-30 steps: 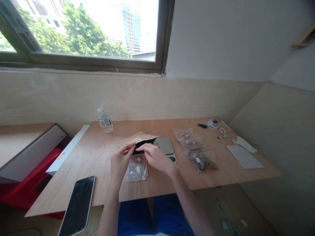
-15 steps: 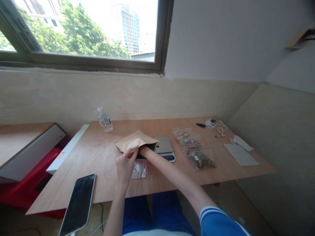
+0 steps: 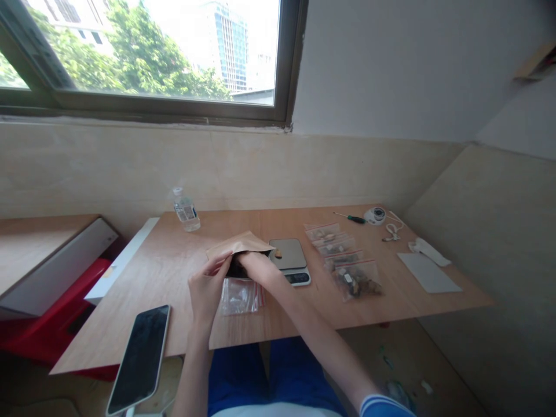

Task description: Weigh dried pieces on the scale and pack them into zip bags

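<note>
A brown paper pouch (image 3: 243, 241) lies tilted with its mouth toward me. My left hand (image 3: 211, 284) pinches the edge of its opening between thumb and fingers. My right hand (image 3: 256, 266) reaches into the mouth, and its fingertips are hidden inside. Right beside the pouch stands a kitchen scale (image 3: 290, 255) with a small brownish piece (image 3: 278, 253) on its plate. Clear zip bags (image 3: 241, 298) with red strips lie flat below the pouch.
Several filled zip bags (image 3: 357, 279) lie in a row on the right. A water bottle (image 3: 186, 211) stands at the back left. A phone (image 3: 141, 356) juts over the front edge. A screwdriver (image 3: 354, 219), a white camera (image 3: 375, 215) and white paper (image 3: 428, 272) are further right.
My right hand has drawn partly back, so more of it shows at the pouch's mouth. The left hand has shifted left along with the pouch edge, and the opening faces me more.
</note>
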The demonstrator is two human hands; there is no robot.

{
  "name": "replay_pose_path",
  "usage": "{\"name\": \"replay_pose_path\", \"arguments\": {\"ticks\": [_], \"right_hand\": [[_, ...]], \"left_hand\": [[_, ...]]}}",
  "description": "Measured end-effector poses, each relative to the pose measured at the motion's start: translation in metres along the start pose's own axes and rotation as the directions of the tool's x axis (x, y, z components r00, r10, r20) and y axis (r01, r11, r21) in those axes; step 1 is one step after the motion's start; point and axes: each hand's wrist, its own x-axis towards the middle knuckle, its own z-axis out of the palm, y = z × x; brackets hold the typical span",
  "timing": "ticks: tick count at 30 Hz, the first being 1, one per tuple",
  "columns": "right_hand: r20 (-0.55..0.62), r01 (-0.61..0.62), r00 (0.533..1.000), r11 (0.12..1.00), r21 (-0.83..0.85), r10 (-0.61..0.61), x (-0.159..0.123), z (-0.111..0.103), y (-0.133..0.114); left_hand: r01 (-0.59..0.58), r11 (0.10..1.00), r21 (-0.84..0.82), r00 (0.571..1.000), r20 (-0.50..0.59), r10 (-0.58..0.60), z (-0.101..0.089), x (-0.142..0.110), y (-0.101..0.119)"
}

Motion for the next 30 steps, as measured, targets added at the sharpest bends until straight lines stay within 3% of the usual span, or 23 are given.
{"name": "replay_pose_path", "arguments": {"ticks": [3,5,10,12,14,16,17,19,21,23,25,28,29,30], "right_hand": [[0.046,0.038,0.998,0.999,-0.008,-0.037,-0.015,-0.011,0.004],[0.017,0.083,0.996,0.996,0.02,-0.084,-0.021,-0.018,0.006],[-0.258,0.21,0.953,0.957,0.2,-0.156,-0.044,-0.026,0.009],[-0.447,0.242,0.891,0.92,0.31,-0.084,-0.055,-0.025,0.016],[-0.619,0.217,0.78,0.889,0.402,0.09,-0.063,-0.021,0.032],[-0.696,0.12,0.659,0.874,0.471,0.285,-0.066,-0.015,0.057],[-0.69,0.05,0.629,0.867,0.495,0.358,-0.065,-0.012,0.071],[-0.617,-0.12,0.644,0.857,0.501,0.451,-0.061,-0.004,0.099],[-0.574,-0.187,0.67,0.855,0.483,0.471,-0.056,0.002,0.118],[-0.576,-0.194,0.677,0.866,0.461,0.458,-0.055,0.005,0.122],[-0.626,-0.176,0.65,0.886,0.429,0.432,-0.058,0.002,0.11],[-0.717,-0.071,0.621,0.934,0.35,0.316,-0.069,-0.006,0.069],[-0.698,-0.012,0.673,0.947,0.321,0.245,-0.072,-0.009,0.053],[-0.631,0.056,0.763,0.957,0.285,0.143,-0.074,-0.011,0.04]], "left_hand": [[0.003,1.0,-0.003,1.0,0.027,-0.003,0.0,0.002,-0.003],[0.0,1.0,-0.003,0.998,0.057,0.0,0.0,0.004,-0.005],[0.004,1.0,-0.007,0.995,0.095,-0.003,0.0,0.008,-0.006],[0.009,1.0,-0.008,0.996,0.091,-0.008,0.0,0.009,-0.006],[0.013,1.0,-0.006,0.997,0.08,-0.013,0.0,0.009,-0.005],[0.017,1.0,0.003,0.997,0.076,-0.018,0.001,0.009,-0.004],[0.018,1.0,0.006,0.997,0.077,-0.019,0.001,0.009,-0.004],[0.017,1.0,0.006,0.996,0.083,-0.018,0.002,0.009,-0.002],[0.017,1.0,0.0,0.996,0.084,-0.017,0.003,0.008,-0.001],[0.017,1.0,0.002,0.997,0.082,-0.017,0.003,0.007,-0.001],[0.012,1.0,0.002,0.997,0.079,-0.012,0.004,0.006,-0.001],[0.0,1.0,-0.001,0.997,0.084,0.0,0.009,0.005,-0.002],[-0.001,1.0,-0.001,0.996,0.089,0.001,0.011,0.004,-0.002],[-0.003,1.0,-0.002,0.995,0.101,0.003,0.014,0.003,-0.003]]}}
